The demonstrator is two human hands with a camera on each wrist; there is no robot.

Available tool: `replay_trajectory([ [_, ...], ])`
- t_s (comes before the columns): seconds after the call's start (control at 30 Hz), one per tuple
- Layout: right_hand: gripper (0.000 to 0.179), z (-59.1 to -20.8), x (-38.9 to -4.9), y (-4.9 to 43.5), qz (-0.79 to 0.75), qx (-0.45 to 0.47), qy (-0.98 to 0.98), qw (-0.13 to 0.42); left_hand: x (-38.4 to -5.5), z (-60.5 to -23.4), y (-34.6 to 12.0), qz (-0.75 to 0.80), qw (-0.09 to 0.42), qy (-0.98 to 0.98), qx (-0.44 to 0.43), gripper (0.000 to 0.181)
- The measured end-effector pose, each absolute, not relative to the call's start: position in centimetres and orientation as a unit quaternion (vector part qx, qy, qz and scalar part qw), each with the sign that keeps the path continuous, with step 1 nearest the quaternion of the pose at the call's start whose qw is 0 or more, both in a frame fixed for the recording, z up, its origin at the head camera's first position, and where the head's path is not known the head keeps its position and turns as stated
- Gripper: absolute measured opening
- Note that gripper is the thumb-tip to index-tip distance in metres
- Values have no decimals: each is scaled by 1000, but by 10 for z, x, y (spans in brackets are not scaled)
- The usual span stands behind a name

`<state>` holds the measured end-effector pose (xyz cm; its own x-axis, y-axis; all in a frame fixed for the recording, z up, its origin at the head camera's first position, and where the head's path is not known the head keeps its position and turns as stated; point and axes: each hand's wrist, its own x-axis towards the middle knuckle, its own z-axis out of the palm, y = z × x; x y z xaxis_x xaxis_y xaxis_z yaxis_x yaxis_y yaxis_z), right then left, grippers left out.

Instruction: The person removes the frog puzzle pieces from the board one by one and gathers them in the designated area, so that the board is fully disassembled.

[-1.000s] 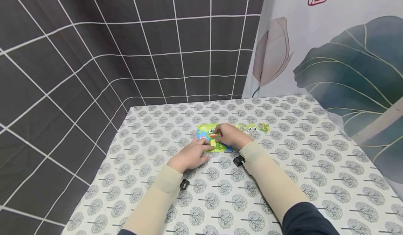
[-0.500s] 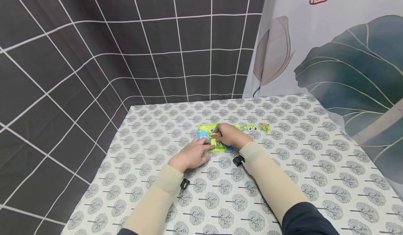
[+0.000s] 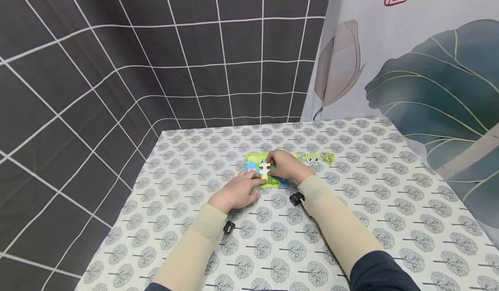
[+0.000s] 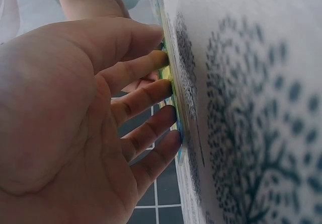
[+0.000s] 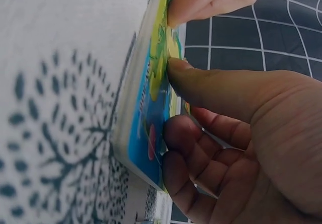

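A frog jigsaw puzzle (image 3: 251, 165) in green, yellow and blue lies flat on the patterned cloth. My left hand (image 3: 237, 191) rests at its near left side, with straight fingers (image 4: 146, 94) touching the board in the left wrist view. Over the frog's face, my right hand (image 3: 287, 166) pinches a small puzzle piece between thumb and fingers; most of the piece is hidden. Beside those fingertips a white patch (image 3: 264, 169) with jigsaw-shaped edges shows in the picture. In the right wrist view the board's blue corner (image 5: 142, 143) lies close to my curled fingers.
Right of the board, a pair of cartoon eyes (image 3: 312, 159) and a green-brown printed piece (image 3: 327, 157) lie in a row. A tree-print cloth (image 3: 269, 247) covers the table. A dark grid curtain (image 3: 202, 44) hangs behind, and a leaf-print curtain (image 3: 432, 83) to the right.
The frog's red mouth showed in the earlier frames; now a white jigsaw-shaped patch is seen there. My right fingers have shifted slightly at that spot. The left hand stays put.
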<state>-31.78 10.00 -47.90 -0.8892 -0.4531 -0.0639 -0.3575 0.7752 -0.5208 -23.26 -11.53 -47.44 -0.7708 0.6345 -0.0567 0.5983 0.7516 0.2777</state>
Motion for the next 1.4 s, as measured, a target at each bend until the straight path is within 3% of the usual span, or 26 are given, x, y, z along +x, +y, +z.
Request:
replay_trajectory([
  [0.23, 19, -477, -319, 102, -267, -211, 936, 86, -234, -475, -116, 119, 69, 933, 333, 50],
  [0.47, 13, -474, -318, 104, -275, -210, 935, 79, -234, -476, -115, 119, 73, 933, 332, 50],
  [1.4, 7, -477, -319, 101, -262, -198, 943, 42, -234, -479, -117, 127, 72, 933, 330, 52],
])
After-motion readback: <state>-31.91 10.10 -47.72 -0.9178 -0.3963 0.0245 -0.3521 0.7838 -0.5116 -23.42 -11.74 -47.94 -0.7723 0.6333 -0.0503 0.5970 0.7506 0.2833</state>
